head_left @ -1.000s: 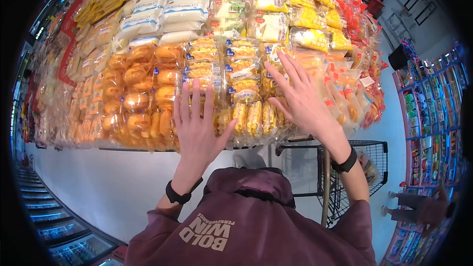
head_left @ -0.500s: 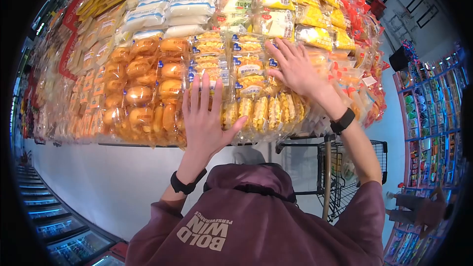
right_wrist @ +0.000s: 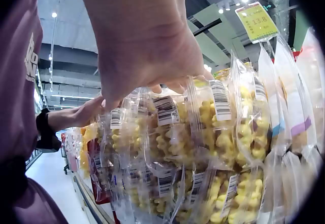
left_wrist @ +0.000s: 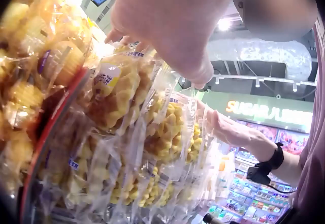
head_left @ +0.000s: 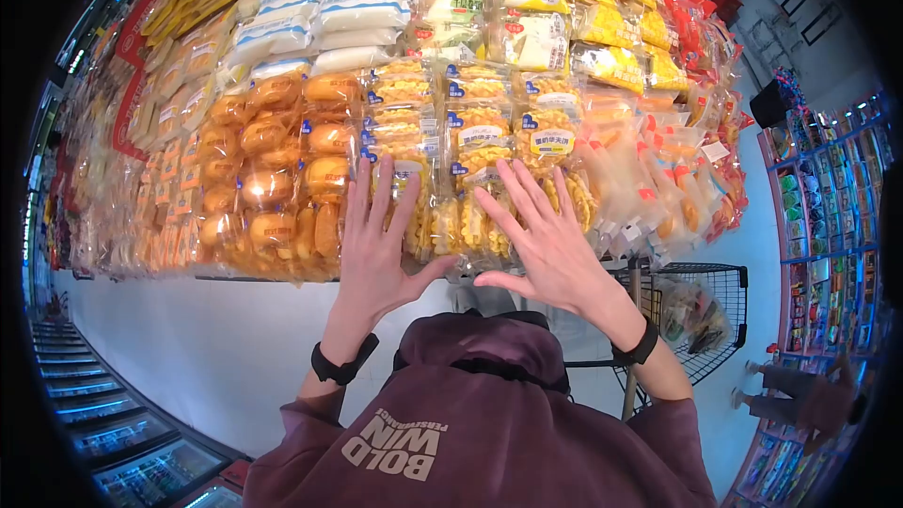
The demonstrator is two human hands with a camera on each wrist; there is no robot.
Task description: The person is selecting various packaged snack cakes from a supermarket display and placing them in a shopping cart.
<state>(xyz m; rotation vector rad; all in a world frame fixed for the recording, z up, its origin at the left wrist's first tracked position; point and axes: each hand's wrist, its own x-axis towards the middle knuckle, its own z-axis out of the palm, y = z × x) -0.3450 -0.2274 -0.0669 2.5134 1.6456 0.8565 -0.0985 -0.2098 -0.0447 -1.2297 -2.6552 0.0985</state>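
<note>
Packs of waffles in clear wrap [head_left: 482,132] lie in columns at the front of a heaped display. The left hand [head_left: 376,249] rests with spread, straight fingers on the packs at the column's left side, beside the round buns [head_left: 266,183]. To its right, the right hand [head_left: 550,249] lies over the front waffle packs, fingers spread and thumb pointing toward the left thumb. Upright waffle packs [left_wrist: 122,92] stand under the left hand in the left wrist view. In the right wrist view, barcoded packs [right_wrist: 218,117] sit beneath the right hand [right_wrist: 147,46]. Neither hand grips anything.
White bread packs [head_left: 365,5] and yellow packs [head_left: 602,23] lie farther back. Long clear bags [head_left: 621,169] are right of the waffles. A wire cart [head_left: 701,320] holding a bag stands at the right, near shelves [head_left: 828,226] and another person [head_left: 800,395].
The right hand has moved down and toward the left from the right side of the waffle columns, uncovering packs there. The left hand has shifted slightly down.
</note>
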